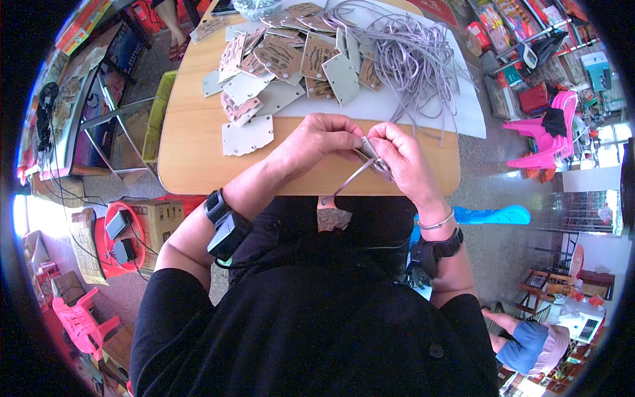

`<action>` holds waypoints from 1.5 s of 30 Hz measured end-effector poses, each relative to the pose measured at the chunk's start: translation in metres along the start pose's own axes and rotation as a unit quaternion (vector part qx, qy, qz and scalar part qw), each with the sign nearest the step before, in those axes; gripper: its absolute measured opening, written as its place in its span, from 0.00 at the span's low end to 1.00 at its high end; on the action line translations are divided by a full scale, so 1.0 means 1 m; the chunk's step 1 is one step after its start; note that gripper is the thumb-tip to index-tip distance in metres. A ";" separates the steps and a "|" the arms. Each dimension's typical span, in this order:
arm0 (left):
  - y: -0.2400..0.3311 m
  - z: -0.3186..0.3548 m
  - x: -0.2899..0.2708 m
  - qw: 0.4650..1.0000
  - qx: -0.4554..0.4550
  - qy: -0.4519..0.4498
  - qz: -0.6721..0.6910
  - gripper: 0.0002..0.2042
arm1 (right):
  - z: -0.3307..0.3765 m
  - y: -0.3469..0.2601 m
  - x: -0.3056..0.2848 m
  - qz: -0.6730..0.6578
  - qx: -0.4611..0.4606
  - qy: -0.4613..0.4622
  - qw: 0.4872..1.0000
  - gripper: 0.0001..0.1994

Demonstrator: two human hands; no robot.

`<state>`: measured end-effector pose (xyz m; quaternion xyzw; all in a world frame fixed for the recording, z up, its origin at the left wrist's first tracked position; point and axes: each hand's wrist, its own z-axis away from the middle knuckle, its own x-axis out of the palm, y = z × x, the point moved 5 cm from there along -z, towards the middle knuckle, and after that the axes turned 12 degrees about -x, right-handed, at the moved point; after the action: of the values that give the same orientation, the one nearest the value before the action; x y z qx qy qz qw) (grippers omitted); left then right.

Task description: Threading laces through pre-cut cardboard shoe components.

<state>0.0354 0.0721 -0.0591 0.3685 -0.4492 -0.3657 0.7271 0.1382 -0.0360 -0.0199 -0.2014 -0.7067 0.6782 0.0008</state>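
Grey card, a small tag (pixel 366 147), sits pinched between both hands just above the near edge of the wooden table (pixel 198 165). The left hand (pixel 317 137) curls closed around the tag's upper corner; the right hand (pixel 403 155) closes on its lower end and on a thin grey cord (pixel 347 182) that trails down toward the person's lap. Further back on the table lies a loose heap of similar tags (pixel 278 66) — some grey, some brown with print — and beside it, on a white sheet (pixel 397 109), a tangled bundle of grey cords (pixel 410 56). Pink plastic chairs (pixel 546 132) stand well off to the right.
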 end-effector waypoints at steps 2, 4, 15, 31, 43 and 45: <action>0.000 0.000 -0.001 1.000 0.008 0.005 0.003 0.10 | -0.004 -0.002 -0.001 0.016 -0.016 0.023 0.999 0.06; 0.001 -0.001 -0.002 1.000 0.016 0.008 0.006 0.10 | -0.008 -0.009 -0.003 0.021 -0.072 0.040 0.996 0.06; 0.003 0.003 -0.002 0.999 0.012 0.015 0.032 0.08 | -0.013 -0.014 -0.010 0.046 -0.021 0.013 0.999 0.06; 0.006 0.003 -0.002 0.999 0.041 0.035 -0.001 0.08 | -0.017 -0.042 -0.010 0.273 -0.257 0.089 0.923 0.05; 0.006 0.001 -0.006 0.995 0.055 0.064 -0.044 0.08 | -0.010 -0.059 0.013 0.369 -0.220 0.069 0.900 0.02; 0.004 0.000 -0.007 0.996 0.042 0.071 -0.045 0.09 | -0.012 -0.058 0.014 0.397 -0.208 0.069 0.891 0.02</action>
<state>0.0340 0.0802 -0.0581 0.4434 -0.3942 -0.3524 0.7238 0.1119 -0.0201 0.0325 -0.5070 -0.6910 0.4439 -0.2617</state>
